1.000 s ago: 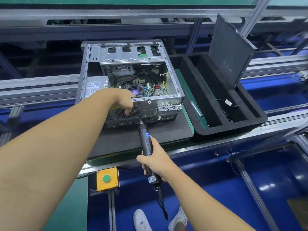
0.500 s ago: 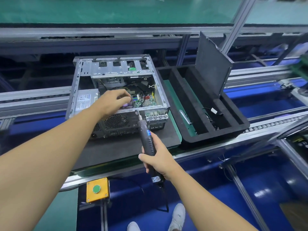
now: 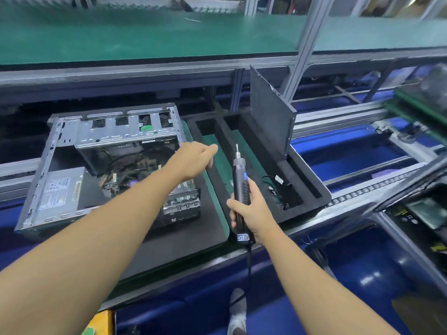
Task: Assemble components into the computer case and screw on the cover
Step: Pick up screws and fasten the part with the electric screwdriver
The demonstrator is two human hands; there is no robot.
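The computer case (image 3: 60, 165) lies on its side on the black mat (image 3: 181, 238), open face up, just left of the foam tray (image 3: 316, 199). I can see the power supply (image 3: 58, 189) and the board and wiring inside, and no cover is on it yet.

My right hand (image 3: 251, 209) is wrapped tight round the electric screwdriver (image 3: 239, 180), fingers clamped on the barrel. The bit points up and away, clear of the case and over the near slot of the tray. My left hand (image 3: 193, 160) is stretched out above the case's right edge, aimed at the tray. It is blurred, so I cannot tell whether its fingers are spread, curled or pinching something small.

I judge that I am between fastenings, reaching across for the next part. The tray holds a loose cable (image 3: 273, 180) in its right compartment, and the dark side panel (image 3: 268, 112) stands tilted at the back. If it is the panel I want, I need a free, firm grip on its edge and must lift it clear of the foam. I should keep the driver bit off the board while I carry it over.
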